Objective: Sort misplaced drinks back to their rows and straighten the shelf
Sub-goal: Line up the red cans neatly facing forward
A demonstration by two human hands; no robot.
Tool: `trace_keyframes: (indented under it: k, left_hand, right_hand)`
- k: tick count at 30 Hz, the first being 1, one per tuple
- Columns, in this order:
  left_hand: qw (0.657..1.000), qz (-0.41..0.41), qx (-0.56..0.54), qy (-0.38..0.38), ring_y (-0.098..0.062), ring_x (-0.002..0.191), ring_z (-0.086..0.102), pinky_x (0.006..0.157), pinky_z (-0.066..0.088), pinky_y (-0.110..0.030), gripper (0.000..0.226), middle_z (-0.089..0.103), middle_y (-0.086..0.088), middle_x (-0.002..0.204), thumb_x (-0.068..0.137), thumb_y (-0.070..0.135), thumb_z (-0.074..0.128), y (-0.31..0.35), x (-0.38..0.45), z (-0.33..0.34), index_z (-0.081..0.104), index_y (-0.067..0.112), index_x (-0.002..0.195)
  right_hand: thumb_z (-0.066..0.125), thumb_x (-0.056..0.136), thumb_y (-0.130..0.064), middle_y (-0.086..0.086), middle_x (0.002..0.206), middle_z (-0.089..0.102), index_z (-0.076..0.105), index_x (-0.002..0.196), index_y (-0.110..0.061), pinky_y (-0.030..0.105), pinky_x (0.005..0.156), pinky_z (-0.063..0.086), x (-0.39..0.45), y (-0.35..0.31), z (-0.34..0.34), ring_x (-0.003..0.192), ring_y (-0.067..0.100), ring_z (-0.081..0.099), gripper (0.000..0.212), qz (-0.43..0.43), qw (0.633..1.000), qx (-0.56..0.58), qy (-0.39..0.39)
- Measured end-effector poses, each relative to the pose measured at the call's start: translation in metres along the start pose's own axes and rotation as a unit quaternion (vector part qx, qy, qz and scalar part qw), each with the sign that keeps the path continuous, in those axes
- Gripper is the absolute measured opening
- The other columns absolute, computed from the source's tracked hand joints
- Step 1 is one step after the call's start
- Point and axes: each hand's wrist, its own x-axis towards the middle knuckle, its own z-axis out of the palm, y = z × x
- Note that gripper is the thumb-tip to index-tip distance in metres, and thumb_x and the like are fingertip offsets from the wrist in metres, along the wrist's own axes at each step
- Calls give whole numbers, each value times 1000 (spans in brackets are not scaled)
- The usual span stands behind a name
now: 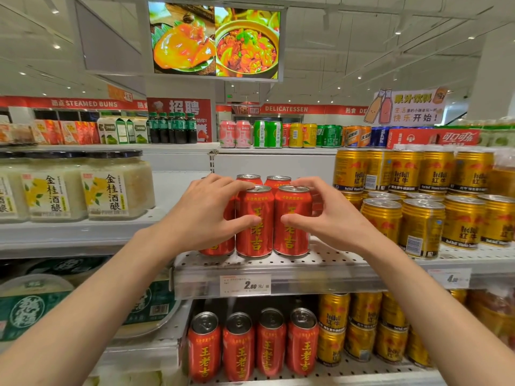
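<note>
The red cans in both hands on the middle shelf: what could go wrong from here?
1. The left hand and right hand pinch the front red cans near the shelf edge; one could perhaps tip off.
2. The gold cans stand close on the right; a sideways push might knock them.

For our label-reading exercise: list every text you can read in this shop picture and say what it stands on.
"王老吉": red cans held by left hand and right hand.
"RedBull 红牛": gold cans.
"金桂酒酿": jars.
"2.00 元": price tag; its small print is unreadable.
"STEAMED BUNS": red banner.
"DELICATESSEN": banner.
"招聘": red poster.
"可口可乐": red carton.
</note>
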Motion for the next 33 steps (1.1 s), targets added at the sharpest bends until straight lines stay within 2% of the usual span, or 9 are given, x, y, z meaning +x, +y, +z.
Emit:
trace_keyframes:
  k: [4, 10, 13, 15, 17, 19, 23, 26, 33]
  left_hand:
    - [1000, 2, 1, 0, -12, 128, 45, 108, 36, -40, 79, 58, 13, 135, 81, 81, 39, -2, 0, 1, 46, 34, 144]
    - [1000, 4, 9, 5, -12, 128, 45, 108, 35, -39, 79, 58, 11, 135, 82, 80, 37, -2, -1, 2, 43, 34, 145]
    - [1000, 9, 21, 7, -13, 129, 44, 109, 34, -39, 78, 57, 9, 136, 83, 79, 37, -1, -2, 1, 43, 33, 145]
    - [999, 16, 30, 14, -13, 128, 45, 111, 33, -39, 77, 57, 8, 136, 83, 77, 37, 2, 0, 0, 46, 31, 143]
    - [999, 27, 38, 21, -13, 128, 45, 111, 33, -39, 75, 57, 9, 136, 83, 76, 39, 8, 4, -2, 48, 31, 142]
    - [998, 42, 42, 21, -13, 128, 45, 111, 33, -39, 72, 56, 9, 136, 85, 75, 42, 16, 10, -2, 47, 32, 143]
    - [997, 62, 44, 6, -13, 127, 46, 107, 36, -37, 66, 54, 9, 139, 90, 70, 48, 32, 24, 2, 44, 35, 145]
    - [997, 56, 52, -1, -13, 124, 47, 105, 39, -37, 65, 56, 9, 138, 90, 71, 48, 39, 30, 4, 44, 36, 144]
    - [998, 40, 53, -5, -12, 125, 48, 105, 39, -35, 69, 57, 10, 138, 87, 74, 45, 45, 32, 6, 45, 34, 144]
  right_hand:
    - [80, 84, -33, -9, 132, 59, 48, 136, -37, 10, 70, 51, 0, 2, -4, 101, -7, 60, 61, 1, 999, 31, -18]
    - [75, 88, -40, -10, 135, 57, 44, 141, -37, 9, 69, 49, -1, 4, -1, 111, 4, 60, 61, -9, 1000, 3, -21]
    - [66, 91, -48, -14, 131, 56, 44, 145, -36, 15, 78, 50, -3, 2, -5, 114, 5, 58, 59, -2, 999, 2, -34]
    - [59, 95, -48, -14, 130, 59, 49, 143, -32, 22, 88, 51, 0, 2, -16, 115, 4, 58, 52, -11, 1000, -3, 6]
    - [56, 100, -40, -8, 129, 61, 55, 137, -26, 29, 94, 53, 9, 7, -29, 113, 6, 59, 40, -16, 997, -41, 71]
    - [56, 102, -31, -3, 129, 61, 58, 134, -23, 36, 96, 54, 20, 12, -37, 109, 10, 60, 33, -2, 988, -119, 98]
    - [55, 101, -29, 3, 136, 57, 56, 136, -19, 37, 102, 48, 39, 16, -34, 118, 18, 58, 36, -2, 961, -272, 46]
    - [57, 100, -35, 6, 136, 54, 53, 136, -17, 35, 98, 44, 51, 11, -29, 121, 23, 55, 40, 11, 947, -321, -11]
    - [63, 96, -37, 5, 113, 64, 49, 114, -18, 34, 76, 43, 58, 10, -33, 96, 23, 58, 29, 37, 954, -295, -39]
